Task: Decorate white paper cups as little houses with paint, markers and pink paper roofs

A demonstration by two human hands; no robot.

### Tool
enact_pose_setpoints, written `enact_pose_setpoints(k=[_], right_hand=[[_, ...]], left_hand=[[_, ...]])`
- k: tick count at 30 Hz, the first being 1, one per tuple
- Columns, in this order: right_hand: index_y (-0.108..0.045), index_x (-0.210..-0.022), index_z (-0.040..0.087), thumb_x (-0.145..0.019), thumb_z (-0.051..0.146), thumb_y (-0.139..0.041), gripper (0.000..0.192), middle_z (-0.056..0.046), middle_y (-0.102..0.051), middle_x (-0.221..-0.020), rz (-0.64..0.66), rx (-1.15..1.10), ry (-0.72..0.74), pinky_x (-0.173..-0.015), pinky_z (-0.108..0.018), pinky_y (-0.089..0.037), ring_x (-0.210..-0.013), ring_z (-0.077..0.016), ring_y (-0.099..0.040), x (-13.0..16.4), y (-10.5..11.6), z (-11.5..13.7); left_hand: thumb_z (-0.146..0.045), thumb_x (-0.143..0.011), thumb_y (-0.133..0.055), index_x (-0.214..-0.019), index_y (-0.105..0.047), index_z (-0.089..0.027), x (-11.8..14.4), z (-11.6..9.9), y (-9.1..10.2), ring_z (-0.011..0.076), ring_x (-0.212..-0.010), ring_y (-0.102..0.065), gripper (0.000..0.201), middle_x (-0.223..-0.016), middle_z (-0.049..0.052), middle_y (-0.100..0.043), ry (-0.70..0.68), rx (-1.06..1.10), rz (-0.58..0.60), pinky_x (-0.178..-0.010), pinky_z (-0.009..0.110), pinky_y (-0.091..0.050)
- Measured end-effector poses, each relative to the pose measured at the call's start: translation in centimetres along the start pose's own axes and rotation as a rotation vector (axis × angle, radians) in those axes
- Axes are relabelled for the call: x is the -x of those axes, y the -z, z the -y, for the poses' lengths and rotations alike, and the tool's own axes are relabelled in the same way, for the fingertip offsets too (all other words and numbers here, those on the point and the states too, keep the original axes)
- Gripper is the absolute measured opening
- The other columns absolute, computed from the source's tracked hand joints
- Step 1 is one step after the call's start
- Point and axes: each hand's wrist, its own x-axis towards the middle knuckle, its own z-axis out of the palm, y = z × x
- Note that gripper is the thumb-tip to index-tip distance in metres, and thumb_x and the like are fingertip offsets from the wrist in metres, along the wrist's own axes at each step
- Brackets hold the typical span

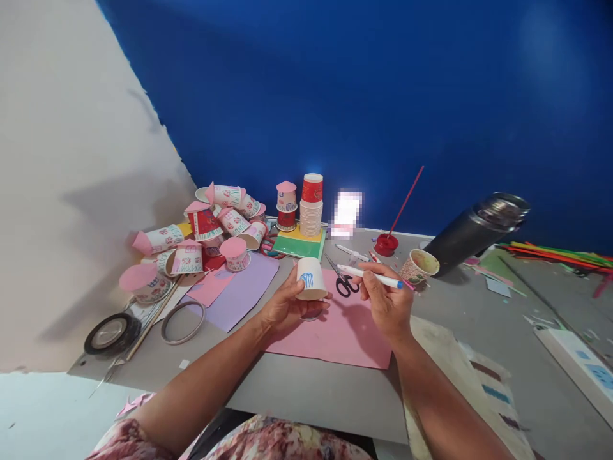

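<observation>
Far left on the desk (306,390), two rolls of tape (112,333) lie flat beside a heap of decorated paper cups (205,223) with pink cone tops, tumbled on their sides. Moving in, the left hand (287,305) has its grip closed around a small white cup (311,279), turned upside down and held just above a pink sheet (345,338), blue pen strokes showing on its wall. Behind it, a tall stack of cups (311,214) on green card. Black scissors (345,282) lie between the hands. The right hand (385,300) pinches a blue-tipped marker (368,275), held level, near the cup but apart. Further right, a red paint pot (385,243), then a dark flask (474,233) on its side.
</observation>
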Motion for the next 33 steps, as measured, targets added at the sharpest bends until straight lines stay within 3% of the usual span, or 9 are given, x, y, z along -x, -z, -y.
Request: enact_pose_setpoints(k=[4,9,13,15,20,23,25,29,33], right_hand=[[-0.072,-0.104,0.018,-0.097,0.047,-0.065,0.03,-0.005,-0.077,-0.077,-0.01,-0.011,0.002,-0.048,-0.026,-0.05,-0.049,-0.0122,-0.057,-0.2,-0.2,-0.1],[-0.074,-0.106,0.021,-0.099,0.045,-0.063,0.027,-0.006,-0.08,-0.086,0.064,0.094,0.032,-0.052,-0.027,-0.054,-0.056,-0.0144,-0.064,0.5,-0.7,-0.2],[-0.074,-0.109,0.022,-0.101,0.039,-0.059,0.023,-0.008,-0.081,-0.097,0.128,0.253,0.157,-0.07,-0.033,-0.06,-0.075,-0.0201,-0.074,0.6,-0.8,-0.6],[-0.073,-0.112,0.022,-0.102,0.036,-0.058,0.022,-0.009,-0.081,-0.104,0.129,0.34,0.226,-0.08,-0.036,-0.061,-0.089,-0.0235,-0.076,0.3,-0.7,-1.0],[-0.071,-0.119,0.024,-0.103,0.035,-0.054,0.026,-0.01,-0.08,-0.114,0.179,0.475,0.281,-0.085,-0.037,-0.061,-0.101,-0.0255,-0.076,0.2,-0.3,-2.7],[-0.071,-0.12,0.025,-0.103,0.035,-0.054,0.026,-0.009,-0.08,-0.114,0.215,0.513,0.294,-0.085,-0.036,-0.06,-0.1,-0.0254,-0.076,0.3,-0.3,-3.8],[-0.072,-0.118,0.024,-0.103,0.035,-0.055,0.025,-0.009,-0.08,-0.114,0.216,0.527,0.292,-0.086,-0.036,-0.06,-0.1,-0.0257,-0.077,0.3,-0.3,-4.4],[-0.073,-0.116,0.022,-0.102,0.037,-0.056,0.026,-0.01,-0.081,-0.111,0.194,0.523,0.228,-0.083,-0.035,-0.06,-0.095,-0.0257,-0.078,0.2,-0.1,-4.9],[-0.073,-0.115,0.023,-0.101,0.038,-0.059,0.026,-0.008,-0.082,-0.108,0.179,0.493,0.139,-0.078,-0.033,-0.061,-0.091,-0.0254,-0.08,0.4,0.0,-4.7]], left_hand=[[-0.034,-0.069,-0.092,-0.145,-0.046,-0.028,0.3,-0.4,-0.1,0.0325,-0.1,-0.076,0.089,-0.11,0.011,-0.076,-0.05,-0.052,0.028,-0.088,0.045,-0.059],[-0.03,-0.071,-0.089,-0.15,-0.042,-0.027,0.0,-0.7,0.3,0.0298,-0.094,-0.075,0.092,-0.104,0.01,-0.074,-0.019,-0.093,0.036,-0.082,0.041,-0.06],[-0.033,-0.071,-0.088,-0.152,-0.037,-0.026,-0.2,-0.9,0.5,0.0323,-0.097,-0.075,0.096,-0.107,0.011,-0.072,-0.01,-0.093,0.096,-0.078,0.04,-0.06],[-0.032,-0.07,-0.088,-0.152,-0.037,-0.028,-0.2,-1.0,0.2,0.0328,-0.098,-0.074,0.097,-0.111,0.011,-0.071,-0.028,-0.121,0.067,-0.078,0.041,-0.06],[-0.017,-0.058,-0.094,-0.147,-0.05,-0.031,-0.1,-0.7,-0.8,0.0315,-0.114,-0.066,0.1,-0.136,0.011,-0.06,-0.253,-0.557,-0.185,-0.093,0.04,-0.057],[-0.016,-0.052,-0.097,-0.136,-0.061,-0.029,-0.2,-0.2,-0.8,0.0349,-0.134,-0.052,0.092,-0.144,0.011,-0.051,-0.387,-0.819,-0.205,-0.106,0.04,-0.051],[-0.021,-0.054,-0.097,-0.137,-0.061,-0.028,-0.3,0.1,-0.6,0.0352,-0.14,-0.046,0.091,-0.145,0.011,-0.046,-0.422,-0.947,-0.185,-0.109,0.041,-0.049],[-0.03,-0.06,-0.096,-0.147,-0.049,-0.031,-0.2,0.0,-0.5,0.0332,-0.138,-0.048,0.098,-0.15,0.01,-0.041,-0.373,-1.049,-0.158,-0.111,0.045,-0.048],[-0.035,-0.061,-0.096,-0.146,-0.047,-0.031,-0.1,-1.2,-0.7,0.0304,-0.125,-0.06,0.098,-0.15,0.01,-0.043,-0.249,-0.893,-0.131,-0.1,0.043,-0.056]])
